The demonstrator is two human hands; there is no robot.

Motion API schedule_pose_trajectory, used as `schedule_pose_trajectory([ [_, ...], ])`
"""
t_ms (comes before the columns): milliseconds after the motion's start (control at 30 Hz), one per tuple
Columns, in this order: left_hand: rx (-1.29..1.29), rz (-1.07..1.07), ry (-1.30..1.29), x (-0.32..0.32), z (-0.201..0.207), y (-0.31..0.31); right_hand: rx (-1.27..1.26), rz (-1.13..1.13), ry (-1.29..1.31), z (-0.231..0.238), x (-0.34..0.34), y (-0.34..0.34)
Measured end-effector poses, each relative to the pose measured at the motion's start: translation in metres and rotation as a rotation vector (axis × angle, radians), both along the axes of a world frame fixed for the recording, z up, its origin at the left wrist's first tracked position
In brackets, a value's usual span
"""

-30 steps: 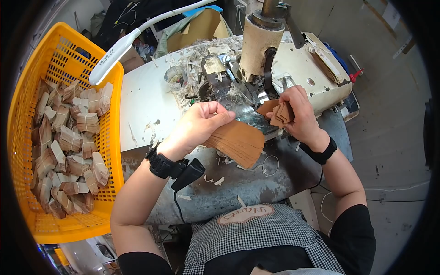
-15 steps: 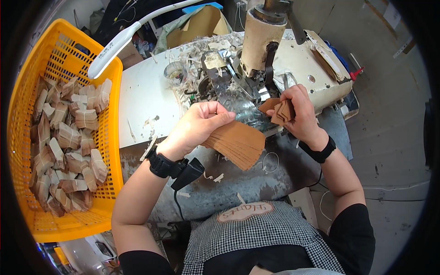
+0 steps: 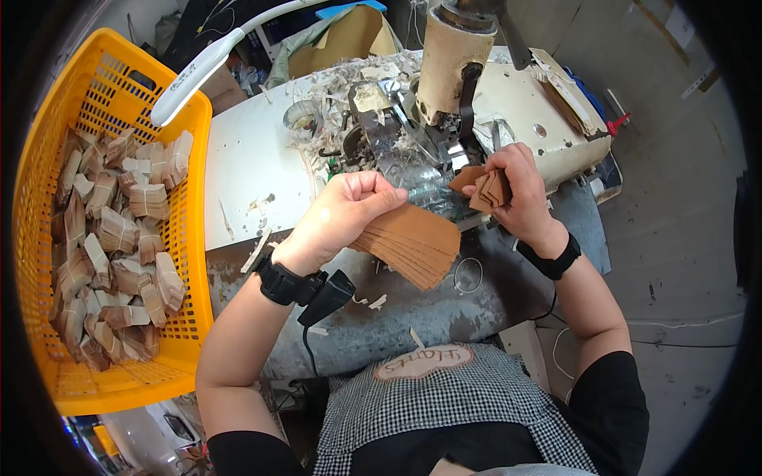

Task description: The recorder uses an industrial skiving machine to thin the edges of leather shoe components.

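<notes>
Between the thumb and fingers of my left hand [image 3: 337, 213] is a fanned stack of brown leather pieces [image 3: 417, 244], with rounded-corner ends spread toward the lower right. My right hand [image 3: 520, 186] is closed around a small bunch of brown leather pieces [image 3: 490, 192], bent and overlapping in the fingers. One of them points left toward the machine's working area. Both hands are just in front of the cream machine [image 3: 454, 67], whose metal parts are partly covered by scraps. A gap separates the two bunches.
At the left stands a yellow plastic basket [image 3: 202, 278] filled with banded bundles of pale pieces [image 3: 117, 234]. A white lamp [image 3: 194, 83] reaches over its edge. Shavings [image 3: 325, 91] litter the white tabletop [image 3: 246, 174]. A thin ring-shaped band [image 3: 468, 275] lies on the worn metal front.
The left stack's lower edge has risen slightly and its fan looks a little changed. Both hands keep their grips and nearly the same places.
</notes>
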State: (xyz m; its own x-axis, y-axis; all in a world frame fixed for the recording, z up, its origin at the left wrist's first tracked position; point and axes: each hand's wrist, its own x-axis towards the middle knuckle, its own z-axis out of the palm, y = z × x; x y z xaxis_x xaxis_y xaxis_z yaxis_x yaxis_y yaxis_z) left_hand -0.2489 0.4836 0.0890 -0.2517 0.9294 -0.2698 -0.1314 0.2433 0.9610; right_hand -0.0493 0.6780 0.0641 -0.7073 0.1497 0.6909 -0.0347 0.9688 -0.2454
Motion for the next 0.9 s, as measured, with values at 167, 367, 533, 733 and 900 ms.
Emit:
schedule_pose_trajectory([
  [167, 0.004, -0.002, -0.013, -0.0001, -0.0013, -0.0003, -0.011, -0.003, -0.002, 0.0005, -0.0009, -0.0022],
  [367, 0.009, -0.003, -0.03, -0.0002, -0.0008, -0.0002, -0.007, 0.0, 0.007, 0.0023, -0.0017, -0.0036],
  [533, 0.0, 0.002, -0.02, 0.0001, -0.0009, 0.0001, 0.008, -0.004, 0.011, -0.0001, -0.002, -0.0019],
  [733, 0.011, 0.002, -0.011, 0.0004, -0.0016, 0.0, -0.02, -0.002, 0.021, -0.0037, -0.0019, -0.0009],
  [900, 0.015, -0.002, -0.024, 0.0002, -0.0023, -0.0001, -0.019, -0.007, 0.011, -0.0029, -0.0012, -0.0016],
])
